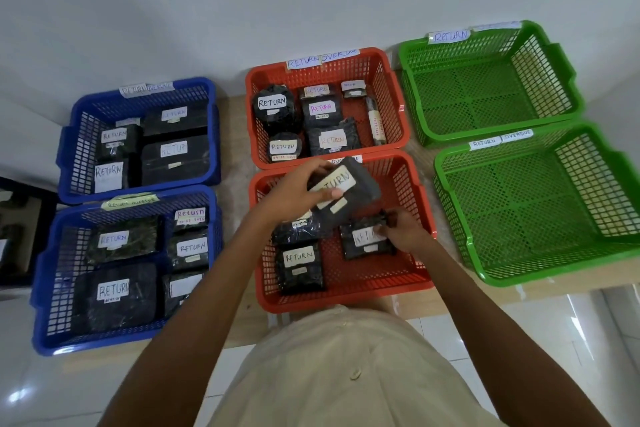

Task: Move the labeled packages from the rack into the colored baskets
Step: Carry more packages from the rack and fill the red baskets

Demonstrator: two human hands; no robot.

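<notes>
Sorting at the red basket (346, 298).
Left hand (296, 192) grips a "RETURN" package (351, 189) above it; right hand (405, 230) pinches a second package (363, 243) inside.

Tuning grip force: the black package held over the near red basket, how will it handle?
Probably light: the left hand holds the black package alone by one end. Likely fairly stiff: it juts out flat without sagging. Wrap looks plastic, maybe slippery.
</notes>
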